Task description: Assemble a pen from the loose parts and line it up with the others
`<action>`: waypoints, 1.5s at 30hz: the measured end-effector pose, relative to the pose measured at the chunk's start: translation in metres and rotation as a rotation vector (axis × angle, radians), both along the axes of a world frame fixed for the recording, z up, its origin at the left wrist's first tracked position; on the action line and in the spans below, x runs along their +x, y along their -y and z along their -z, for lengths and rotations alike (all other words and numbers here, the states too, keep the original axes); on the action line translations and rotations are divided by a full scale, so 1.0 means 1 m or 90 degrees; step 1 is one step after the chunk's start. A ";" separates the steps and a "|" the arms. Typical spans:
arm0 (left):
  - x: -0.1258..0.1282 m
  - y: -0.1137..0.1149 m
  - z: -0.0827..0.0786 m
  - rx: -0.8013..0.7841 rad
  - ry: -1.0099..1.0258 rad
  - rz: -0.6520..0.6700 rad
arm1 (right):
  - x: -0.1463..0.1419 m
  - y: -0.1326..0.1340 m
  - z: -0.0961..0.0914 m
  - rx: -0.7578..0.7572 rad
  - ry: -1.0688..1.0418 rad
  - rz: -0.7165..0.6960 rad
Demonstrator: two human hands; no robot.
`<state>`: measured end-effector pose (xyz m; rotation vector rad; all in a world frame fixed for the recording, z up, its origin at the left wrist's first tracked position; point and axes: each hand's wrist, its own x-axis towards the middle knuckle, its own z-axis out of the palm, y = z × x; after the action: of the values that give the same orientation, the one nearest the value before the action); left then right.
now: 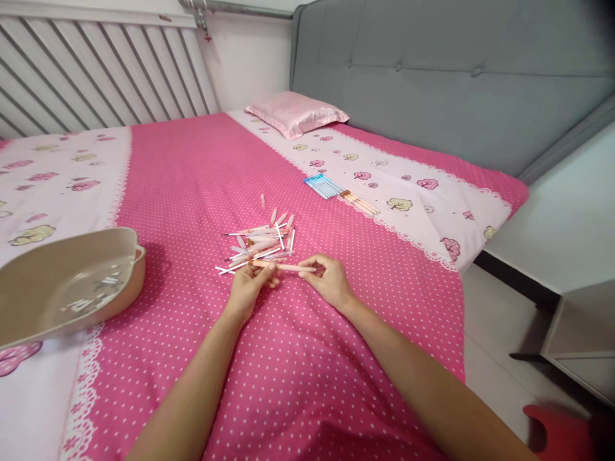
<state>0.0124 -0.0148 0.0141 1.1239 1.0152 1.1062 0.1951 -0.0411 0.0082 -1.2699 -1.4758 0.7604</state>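
Reaching forward with both bare forearms, left hand and right hand close together, fingertips pinched closed, palms turned inward.

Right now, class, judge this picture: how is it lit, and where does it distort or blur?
Head view: soft, even light, faint shadow beside the basin; wide-angle stretch at the edges; pen between left hand and right hand sharp; lower right corner blurred.

You hold a peach-pink pen over a hot-pink bedsheet dotted white. The pile beside it mixes peach and white. Pale pink bands carry pink and cream tree prints. The pillow is glossy pink, the headboard grey, the basin beige, the far row of pens blue-capped.
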 end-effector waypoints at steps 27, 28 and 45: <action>0.002 0.001 -0.002 -0.068 0.021 -0.013 | -0.006 0.011 -0.002 0.217 0.191 0.058; 0.002 0.001 -0.002 -0.069 0.023 -0.013 | -0.006 0.011 -0.002 0.220 0.196 0.058; 0.003 0.001 -0.003 -0.043 0.075 -0.031 | -0.005 0.010 -0.001 0.174 0.229 0.067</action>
<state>0.0151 -0.0162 0.0174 0.9734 0.9836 1.1554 0.1899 -0.0514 0.0097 -1.3044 -1.7154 0.2546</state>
